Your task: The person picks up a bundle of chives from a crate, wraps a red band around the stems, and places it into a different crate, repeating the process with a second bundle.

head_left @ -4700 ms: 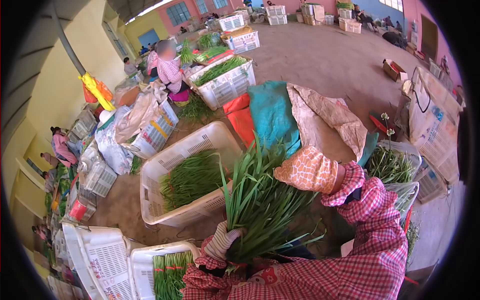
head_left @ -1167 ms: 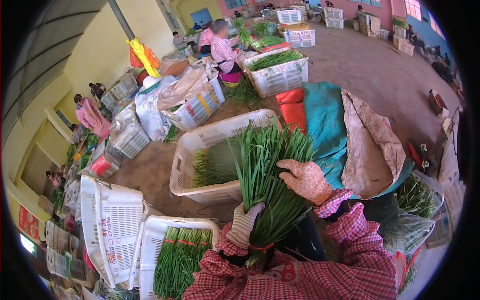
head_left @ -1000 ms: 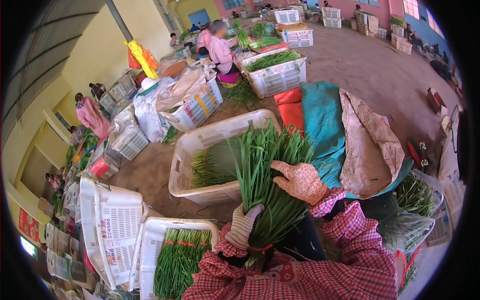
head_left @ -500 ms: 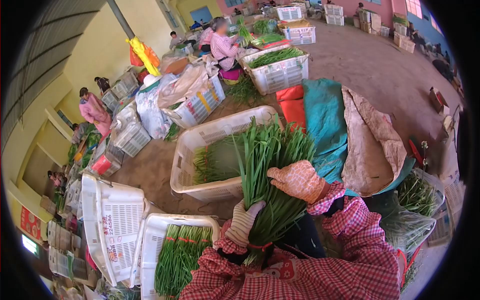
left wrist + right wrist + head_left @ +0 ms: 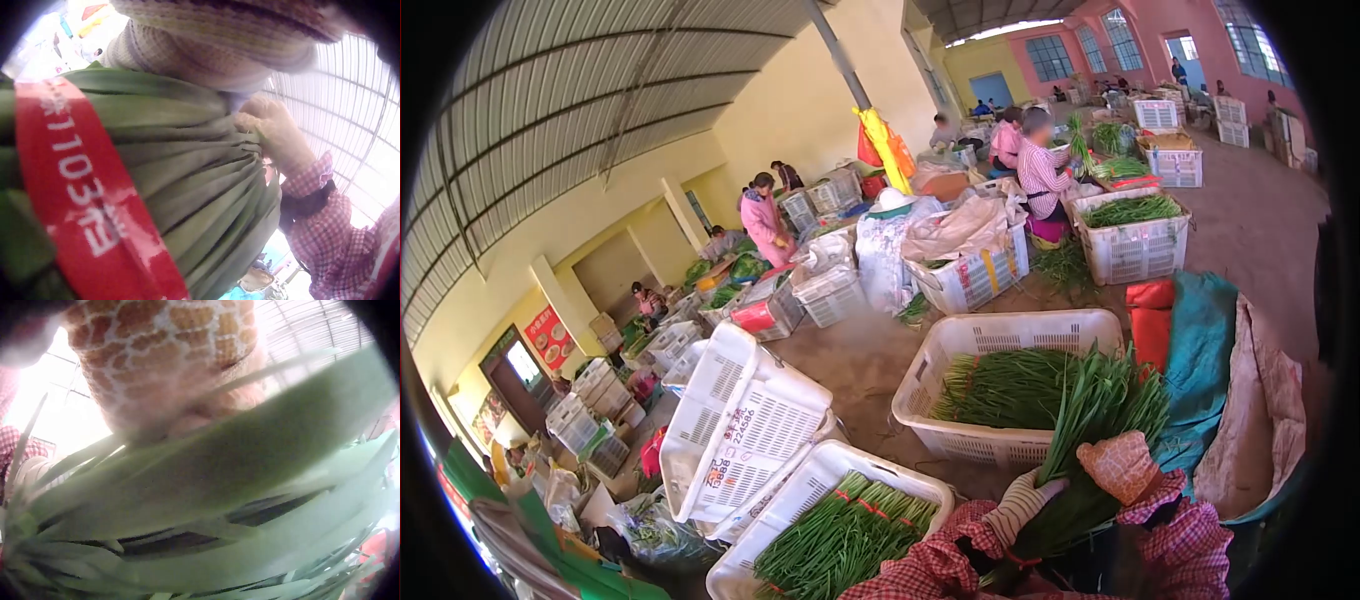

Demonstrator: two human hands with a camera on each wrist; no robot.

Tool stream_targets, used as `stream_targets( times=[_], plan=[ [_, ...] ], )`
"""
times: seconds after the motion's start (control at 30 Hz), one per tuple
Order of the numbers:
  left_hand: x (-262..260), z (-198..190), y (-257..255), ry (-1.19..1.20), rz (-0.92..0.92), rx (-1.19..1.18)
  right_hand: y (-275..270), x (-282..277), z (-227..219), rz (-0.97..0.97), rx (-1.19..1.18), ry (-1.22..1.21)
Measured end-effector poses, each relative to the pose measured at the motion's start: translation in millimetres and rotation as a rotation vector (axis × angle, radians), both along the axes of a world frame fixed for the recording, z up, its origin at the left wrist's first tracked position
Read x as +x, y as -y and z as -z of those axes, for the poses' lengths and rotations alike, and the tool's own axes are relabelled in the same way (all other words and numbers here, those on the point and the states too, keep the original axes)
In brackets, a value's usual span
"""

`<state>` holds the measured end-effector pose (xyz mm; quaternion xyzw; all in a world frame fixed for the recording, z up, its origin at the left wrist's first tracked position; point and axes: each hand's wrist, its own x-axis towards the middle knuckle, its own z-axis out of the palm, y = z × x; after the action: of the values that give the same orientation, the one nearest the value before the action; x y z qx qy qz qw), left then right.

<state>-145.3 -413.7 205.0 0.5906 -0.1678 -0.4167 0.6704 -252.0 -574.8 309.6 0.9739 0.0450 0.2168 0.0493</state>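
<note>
In the head view, my left hand, in a striped knit glove, grips a bunch of long flat green chives low down near its tied end. Red printed tape wraps the bunch, and white digits show on it in the left wrist view. My right hand, in an orange-patterned glove, holds the leaves higher up from the right side. The leaves gather toward that hand in the left wrist view. Its fingertips are mostly hidden behind broad leaves in the right wrist view.
A white crate with chives inside stands just beyond the bunch. Nearer left, another crate holds several red-taped bunches, beside a tilted crate. Teal cloth and a brown sack lie right. People sit among crates behind.
The head view has swung left and up, so crates and hands sit further right and lower. Earlier the right hand moved in from beside the leaves onto them; the left hand keeps its grip.
</note>
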Motion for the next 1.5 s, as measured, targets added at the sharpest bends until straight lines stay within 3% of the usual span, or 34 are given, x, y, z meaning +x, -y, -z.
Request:
stream_targets(
  times=[0.17, 0.27, 0.33, 0.37, 0.4, 0.47, 0.5, 0.53, 0.6, 0.67, 0.73, 0.8, 0.93, 1.03, 1.07, 1.13, 1.2, 1.23, 1.3, 1.4, 1.43, 1.5],
  plan=[
    [-1, -12, -5, -0.073, -0.035, -0.058, -3, -2, -3, -0.021, 0.0, -0.017],
    [4, -21, -7, 0.017, -0.084, 0.031, 6, -10, 2, -0.186, 0.872, 0.475],
    [8, -38, -11, -0.043, -0.16, 0.05, 18, -47, -7, 0.006, 1.672, 0.447],
    [6, -55, -13, -0.121, -0.193, -0.04, 40, -69, 6, -0.098, 1.658, 0.414],
    [6, -69, -14, -0.196, -0.233, -0.134, 48, -88, 12, -0.064, 1.646, 0.433],
    [17, -75, -11, -0.133, -0.292, -0.218, 51, -116, 17, 0.101, 1.668, -0.064],
    [20, -83, -9, -0.095, -0.334, -0.207, 40, -117, 6, 0.41, 0.817, -0.202],
    [20, -86, -3, -0.095, -0.318, -0.206, 29, -115, 10, 0.424, 0.82, -0.193],
    [20, -93, 8, -0.073, -0.372, -0.353, 7, -100, 41, 0.358, 0.677, 0.127],
    [16, -91, 19, -0.066, -0.369, -0.391, -15, -65, 72, 0.15, 1.267, 0.2],
    [11, -87, 30, 0.001, -0.416, -0.391, -36, -26, 74, 0.074, 1.18, 0.322],
    [1, -88, 36, 0.011, -0.373, -0.391, -60, -10, 44, 0.212, 1.169, 0.205],
    [-8, -79, 34, 0.193, -0.219, -0.301, -55, 20, 63, 0.313, 1.222, 0.322],
    [-11, -72, 15, 0.525, 0.033, -0.189, -44, 35, 82, -0.321, 1.766, 0.654],
    [-9, -74, 5, 0.521, 0.051, -0.185, -38, 34, 94, -0.305, 1.768, 0.668],
    [-11, -97, -21, 0.656, 0.135, 0.001, -24, 28, 119, -0.251, 2.066, 0.507],
    [-19, -125, -40, 0.556, -0.022, -0.115, -22, 27, 127, -0.274, 2.204, 0.553],
    [-9, -125, -50, 0.552, -0.015, -0.111, -21, 23, 124, -0.325, 2.315, 0.538],
    [10, -116, -80, 0.39, -0.236, -0.168, -23, 18, 123, -0.347, 2.496, 0.556],
    [45, -86, -100, 0.312, -0.256, -0.053, -21, 20, 147, -0.395, 2.456, 0.55],
    [48, -76, -99, 0.25, -0.158, 0.01, -23, 17, 145, -0.391, 2.461, 0.549],
    [52, -19, -89, 0.29, -0.111, 0.043, -30, 13, 137, -0.397, 2.481, 0.563]
  ],
)
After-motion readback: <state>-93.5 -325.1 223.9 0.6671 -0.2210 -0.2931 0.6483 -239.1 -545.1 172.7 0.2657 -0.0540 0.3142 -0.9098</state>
